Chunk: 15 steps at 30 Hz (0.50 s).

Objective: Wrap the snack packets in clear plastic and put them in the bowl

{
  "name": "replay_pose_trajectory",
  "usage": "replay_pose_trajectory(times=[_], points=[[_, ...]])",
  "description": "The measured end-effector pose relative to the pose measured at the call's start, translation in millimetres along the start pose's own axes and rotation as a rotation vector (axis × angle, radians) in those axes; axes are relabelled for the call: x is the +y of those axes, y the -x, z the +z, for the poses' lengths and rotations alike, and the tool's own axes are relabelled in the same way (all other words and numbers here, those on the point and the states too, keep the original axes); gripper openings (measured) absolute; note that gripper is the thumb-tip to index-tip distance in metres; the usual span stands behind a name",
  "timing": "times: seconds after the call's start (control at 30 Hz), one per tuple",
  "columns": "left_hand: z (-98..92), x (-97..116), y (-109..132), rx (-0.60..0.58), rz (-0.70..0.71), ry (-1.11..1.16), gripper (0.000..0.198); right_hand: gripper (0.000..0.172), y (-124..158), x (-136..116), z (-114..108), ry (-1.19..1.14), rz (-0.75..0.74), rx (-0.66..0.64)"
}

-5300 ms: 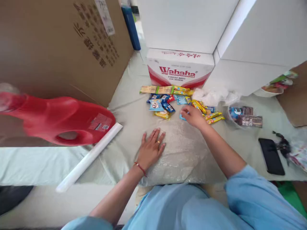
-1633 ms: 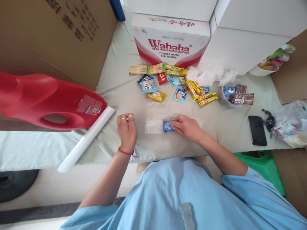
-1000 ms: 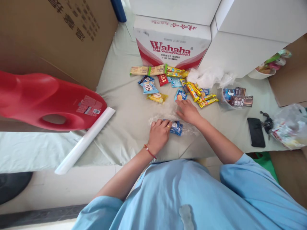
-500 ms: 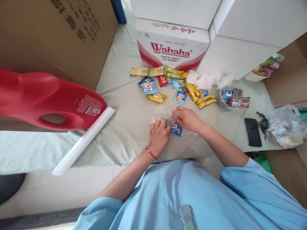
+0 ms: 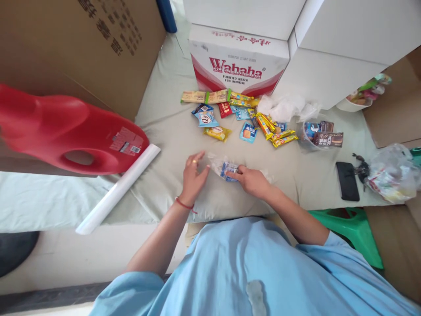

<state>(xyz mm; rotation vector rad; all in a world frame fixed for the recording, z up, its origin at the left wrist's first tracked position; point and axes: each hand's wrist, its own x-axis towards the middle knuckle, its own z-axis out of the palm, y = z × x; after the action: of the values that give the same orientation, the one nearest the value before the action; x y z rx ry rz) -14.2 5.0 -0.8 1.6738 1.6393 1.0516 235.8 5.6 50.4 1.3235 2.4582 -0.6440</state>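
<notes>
Blue snack packets (image 5: pixel 227 171) lie inside a clear plastic bag (image 5: pixel 215 163) near the front of the cloth-covered surface. My right hand (image 5: pixel 254 181) grips the bagged packets from the right, with thumb and fingers closed over them. To the left of the bag is my left hand (image 5: pixel 194 175), its fingers apart and nothing in it. The left thumb tip comes close to the bag's edge; whether it touches cannot be told. Beyond the hands lie a yellow packet (image 5: pixel 217 133), a light blue packet (image 5: pixel 247 132) and several yellow snack bars (image 5: pixel 265 125).
A Wahaha water carton (image 5: pixel 240 61) stands at the back. At left are a red jug (image 5: pixel 95 136) and a white roll (image 5: pixel 118 189). To the right sit a clear tub of snacks (image 5: pixel 304 136), a black phone (image 5: pixel 347 181), keys and a plastic bag (image 5: pixel 393 173).
My left hand has let go of the bagged blue packets and moved left, fingers opening. My right hand has come down onto the packets, which have shifted slightly left.
</notes>
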Motion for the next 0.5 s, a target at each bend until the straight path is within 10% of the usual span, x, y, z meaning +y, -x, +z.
replay_pose_trajectory(times=[0.1,0.23,0.5], points=[[5.4,6,-34,-0.169,0.133,-0.035,0.073,0.054,-1,0,-4,0.022,-0.014,-0.012],[10.3,14,-59,-0.55,0.228,0.096,0.019,0.05,-3,3,-6,0.006,-0.027,-0.004],[-50.8,-29,-29,-0.432,0.104,0.089,0.031,0.05,-4,13,0,-0.14,-0.075,0.075]])
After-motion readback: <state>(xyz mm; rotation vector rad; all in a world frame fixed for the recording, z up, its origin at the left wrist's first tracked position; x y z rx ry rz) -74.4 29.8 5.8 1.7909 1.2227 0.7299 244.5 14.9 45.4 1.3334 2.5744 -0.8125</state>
